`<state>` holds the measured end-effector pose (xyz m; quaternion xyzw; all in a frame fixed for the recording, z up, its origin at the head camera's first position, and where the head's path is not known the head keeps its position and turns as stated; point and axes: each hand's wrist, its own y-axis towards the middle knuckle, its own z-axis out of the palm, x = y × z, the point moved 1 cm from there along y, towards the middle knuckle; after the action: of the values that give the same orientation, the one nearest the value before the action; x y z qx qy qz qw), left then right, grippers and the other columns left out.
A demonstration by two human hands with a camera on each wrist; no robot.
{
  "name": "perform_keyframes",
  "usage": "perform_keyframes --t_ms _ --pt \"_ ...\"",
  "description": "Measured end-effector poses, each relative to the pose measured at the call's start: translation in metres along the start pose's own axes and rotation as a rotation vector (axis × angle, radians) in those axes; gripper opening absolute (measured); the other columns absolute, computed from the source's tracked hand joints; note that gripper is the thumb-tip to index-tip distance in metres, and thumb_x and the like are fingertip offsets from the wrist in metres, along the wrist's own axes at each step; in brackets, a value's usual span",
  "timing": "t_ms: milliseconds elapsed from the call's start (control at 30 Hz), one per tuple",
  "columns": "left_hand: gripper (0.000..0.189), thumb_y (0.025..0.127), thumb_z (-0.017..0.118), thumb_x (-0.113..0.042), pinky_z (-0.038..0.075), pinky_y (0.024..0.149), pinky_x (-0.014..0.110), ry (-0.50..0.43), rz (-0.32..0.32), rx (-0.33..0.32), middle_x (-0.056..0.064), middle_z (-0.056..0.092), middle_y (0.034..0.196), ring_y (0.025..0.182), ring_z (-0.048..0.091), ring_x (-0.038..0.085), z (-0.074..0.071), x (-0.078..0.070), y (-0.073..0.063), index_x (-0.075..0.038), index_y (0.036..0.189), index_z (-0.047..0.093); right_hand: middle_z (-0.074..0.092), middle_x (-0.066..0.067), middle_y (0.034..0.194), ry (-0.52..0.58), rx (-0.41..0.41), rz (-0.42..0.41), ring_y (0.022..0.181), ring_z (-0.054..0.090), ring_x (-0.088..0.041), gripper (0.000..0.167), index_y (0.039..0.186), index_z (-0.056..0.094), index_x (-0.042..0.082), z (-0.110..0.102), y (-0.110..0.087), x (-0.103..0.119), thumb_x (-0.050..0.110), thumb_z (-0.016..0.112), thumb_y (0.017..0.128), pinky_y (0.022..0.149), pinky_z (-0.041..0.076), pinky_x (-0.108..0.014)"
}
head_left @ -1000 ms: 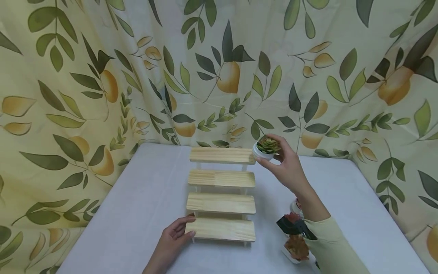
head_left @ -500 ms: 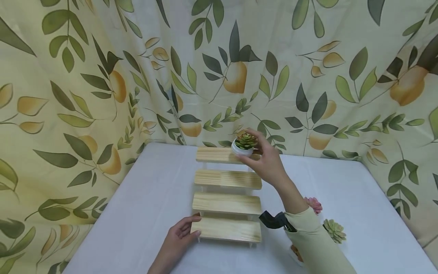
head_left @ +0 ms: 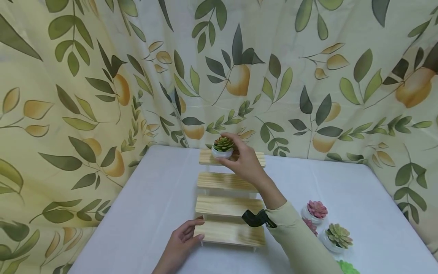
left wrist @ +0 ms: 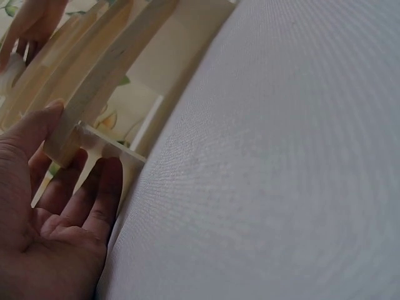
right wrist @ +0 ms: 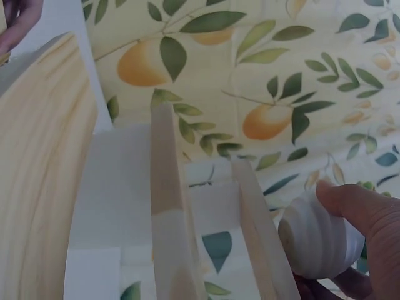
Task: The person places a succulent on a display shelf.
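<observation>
We see the right hand (head_left: 244, 161) pinching the little plant (head_left: 223, 144) by its white pot (head_left: 221, 153), open just as wide as the pot; it is at the top board (head_left: 260, 159), left of the middle, but we can't tell if they touch; the left hand (head_left: 183, 241) grips the bottom board (head_left: 232, 233) by its end; we think the pot could tip off if let go too near the narrow board's edge; the leaves point up; the pot is squat, with no clear long way, and looks about upright.
</observation>
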<state>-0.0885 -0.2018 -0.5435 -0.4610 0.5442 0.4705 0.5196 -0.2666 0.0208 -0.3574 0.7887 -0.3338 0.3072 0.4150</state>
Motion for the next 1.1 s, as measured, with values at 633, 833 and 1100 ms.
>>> perform_keyframes --t_ms 633,833,1100 --pt "0.042 0.096 0.076 -0.02 0.028 0.117 0.029 -0.042 -0.038 0.002 0.013 0.047 0.156 0.149 0.029 0.035 -0.001 0.0 0.0 -0.015 0.136 0.064 0.056 -0.015 0.135 -0.02 0.035 0.015 0.107 0.069 -0.034 0.076 0.154 0.044 0.023 0.017 0.011 -0.003 0.011 0.084 0.09 0.084 0.062 -0.038" --pt "0.042 0.097 0.076 -0.019 0.028 0.116 0.026 -0.049 -0.042 0.007 0.014 0.046 0.156 0.15 0.029 0.034 0.0 -0.001 0.0 -0.014 0.137 0.064 0.056 -0.015 0.135 -0.019 0.04 0.019 0.108 0.068 -0.035 0.076 0.155 0.044 0.023 0.016 0.011 -0.003 0.011 0.083 0.09 0.085 0.062 -0.038" --pt "0.043 0.096 0.076 -0.018 0.028 0.116 0.025 -0.052 -0.046 0.006 0.015 0.046 0.156 0.15 0.029 0.033 0.0 0.0 -0.001 -0.013 0.137 0.063 0.056 -0.015 0.133 -0.005 0.046 0.046 0.104 0.07 -0.031 0.085 0.158 0.037 0.03 0.015 0.01 -0.001 0.015 0.085 0.089 0.078 0.063 -0.034"
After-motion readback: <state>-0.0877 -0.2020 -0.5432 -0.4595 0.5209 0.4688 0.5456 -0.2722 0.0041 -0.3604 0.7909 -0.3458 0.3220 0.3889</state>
